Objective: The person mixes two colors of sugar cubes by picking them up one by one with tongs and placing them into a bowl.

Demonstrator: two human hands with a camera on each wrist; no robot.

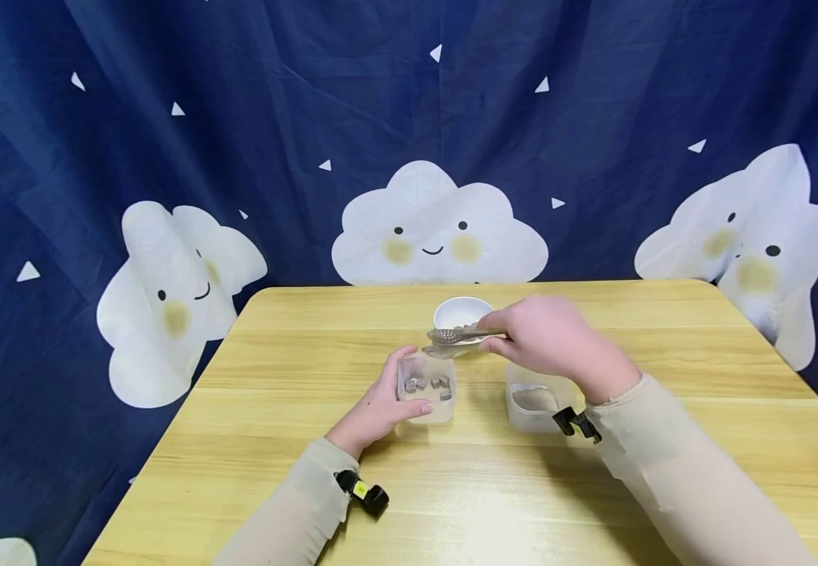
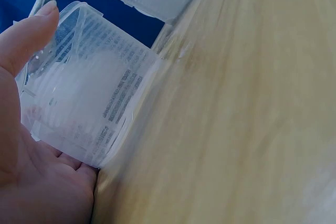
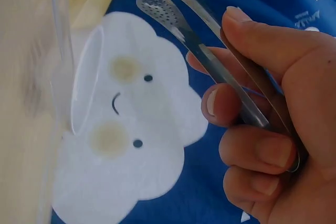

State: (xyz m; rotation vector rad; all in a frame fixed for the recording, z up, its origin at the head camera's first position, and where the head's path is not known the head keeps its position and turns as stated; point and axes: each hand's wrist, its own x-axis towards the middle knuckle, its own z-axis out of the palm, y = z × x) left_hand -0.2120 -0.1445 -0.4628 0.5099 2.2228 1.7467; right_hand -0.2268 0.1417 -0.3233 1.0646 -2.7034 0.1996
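My left hand (image 1: 379,405) grips a clear, square plastic container (image 1: 432,413), thumb at the front and fingers round the left side. Several small grey pieces (image 1: 444,383) lie inside it. In the left wrist view the container's ribbed wall (image 2: 100,77) stands upright on the table. My right hand (image 1: 550,338) holds metal tongs (image 1: 462,336) with perforated, spoon-shaped heads over the container's back rim. From the right wrist the tongs' two heads (image 3: 160,11) stand apart with nothing visible between them. Behind the tongs is a white bowl (image 1: 458,311) with more small grey pieces, partly hidden.
A second clear container (image 1: 531,421) with greyish contents stands under my right wrist, partly covered by it. The wooden table (image 1: 260,440) ends at a dark blue curtain (image 1: 289,118) with printed clouds.
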